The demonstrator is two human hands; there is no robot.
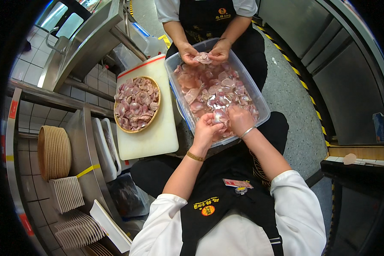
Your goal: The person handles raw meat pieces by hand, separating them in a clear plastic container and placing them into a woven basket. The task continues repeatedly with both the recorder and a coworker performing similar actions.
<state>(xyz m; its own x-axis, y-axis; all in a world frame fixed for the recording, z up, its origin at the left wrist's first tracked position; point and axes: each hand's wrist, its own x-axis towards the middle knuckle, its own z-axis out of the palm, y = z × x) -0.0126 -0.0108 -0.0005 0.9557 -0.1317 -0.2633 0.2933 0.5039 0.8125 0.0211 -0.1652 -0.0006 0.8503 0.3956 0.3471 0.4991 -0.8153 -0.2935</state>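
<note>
My left hand [208,129] pinches a pinkish, shiny piece of raw meat, seemingly a gizzard [220,117], over the near end of a clear plastic tub [265,108]. Close beside it, my right hand [240,120] has its fingers curled at the same piece, its fingertips partly hidden. Reddish water and many similar meat pieces [216,88] fill the tub. To the left, a round woven basket [160,96] heaped with such pieces rests on a white cutting board [147,145].
Across the tub, a co-worker's hands [204,55] hold another meat piece. A steel shelf at left carries stacked round baskets [54,153] and white dishes [67,194]. A steel sink unit [83,41] stands upper left; steel cabinets [342,70] line the right.
</note>
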